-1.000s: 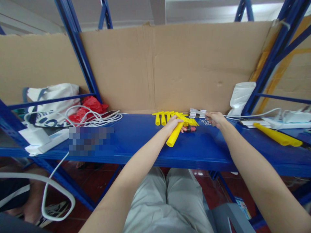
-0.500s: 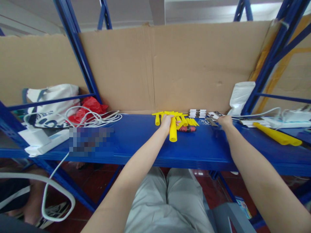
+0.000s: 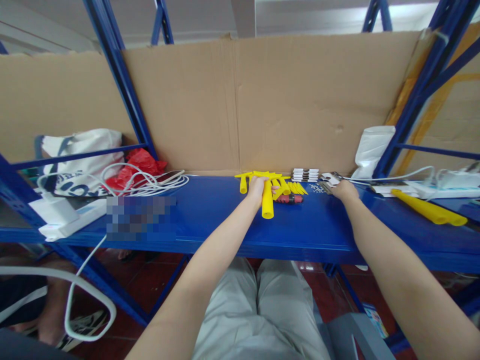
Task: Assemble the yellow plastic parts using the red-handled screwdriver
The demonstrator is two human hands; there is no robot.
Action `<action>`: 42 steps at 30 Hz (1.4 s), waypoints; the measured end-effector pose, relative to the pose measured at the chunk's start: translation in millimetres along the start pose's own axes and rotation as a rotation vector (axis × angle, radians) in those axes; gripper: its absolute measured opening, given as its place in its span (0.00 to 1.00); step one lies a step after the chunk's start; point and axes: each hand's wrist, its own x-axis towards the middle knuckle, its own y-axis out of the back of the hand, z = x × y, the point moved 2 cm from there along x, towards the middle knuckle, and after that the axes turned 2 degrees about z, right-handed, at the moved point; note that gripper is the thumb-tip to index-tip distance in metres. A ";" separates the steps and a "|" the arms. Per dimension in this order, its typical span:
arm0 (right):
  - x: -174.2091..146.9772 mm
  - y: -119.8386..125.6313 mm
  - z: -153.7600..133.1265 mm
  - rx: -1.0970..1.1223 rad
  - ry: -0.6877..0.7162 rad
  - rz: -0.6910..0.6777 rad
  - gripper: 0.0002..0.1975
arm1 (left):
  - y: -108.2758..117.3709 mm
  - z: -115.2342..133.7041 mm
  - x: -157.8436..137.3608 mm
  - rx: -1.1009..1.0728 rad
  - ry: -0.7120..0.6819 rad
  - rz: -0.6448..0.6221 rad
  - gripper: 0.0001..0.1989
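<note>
My left hand [image 3: 256, 190] is closed around a yellow T-shaped plastic handle [image 3: 267, 205], its round open end tilted toward me. Behind it, more yellow T-shaped handles [image 3: 243, 185] lie in a row, with several small yellow wedge pieces [image 3: 299, 188] to their right. A red and black screwdriver-like tool [image 3: 290, 199] lies just right of the held handle. My right hand [image 3: 345, 191] is over the table with its fingers drawn together at thin grey metal strips [image 3: 325, 188]. What those fingers pinch is partly hidden. Small scattered screws [image 3: 317, 187] lie left of them.
White packets [image 3: 305, 175] are stacked at the back, before a cardboard panel [image 3: 330, 100]. On the right are a white pouch [image 3: 373, 150], yellow tubes [image 3: 427, 206] and a power strip [image 3: 446, 189]. Coiled white cable [image 3: 157, 185], a red bag [image 3: 140, 167] and a cloth bag [image 3: 86, 160] occupy the left.
My right hand has shifted slightly left and toward me, onto the grey metal strips. My left hand and the yellow handle in it stay nearly still.
</note>
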 end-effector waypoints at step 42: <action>-40.2 -16.3 -65.2 0.278 0.032 -0.246 0.04 | -0.9 2.4 -5.0 -0.007 -0.002 0.046 0.13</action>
